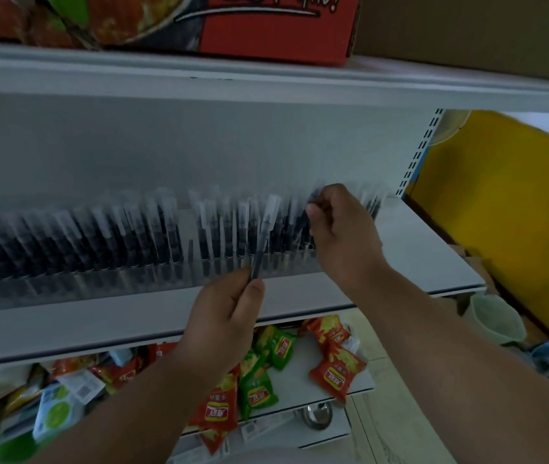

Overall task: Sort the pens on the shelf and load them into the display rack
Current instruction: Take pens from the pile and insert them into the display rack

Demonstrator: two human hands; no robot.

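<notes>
Loading step in hand: pen point(264, 236) pinched at lower end by left hand point(224, 314) fingers, cap up, before display rack point(172, 262) on shelf point(433, 259). Right hand point(340, 226) fingers clamped on racked pen further right. Next, probably: lower held pen into free slot; blur hides slots.

Two hands point(222, 316), one loose pen point(264, 236), one long display rack point(152, 272) (racked pens too blurred to count)
</notes>
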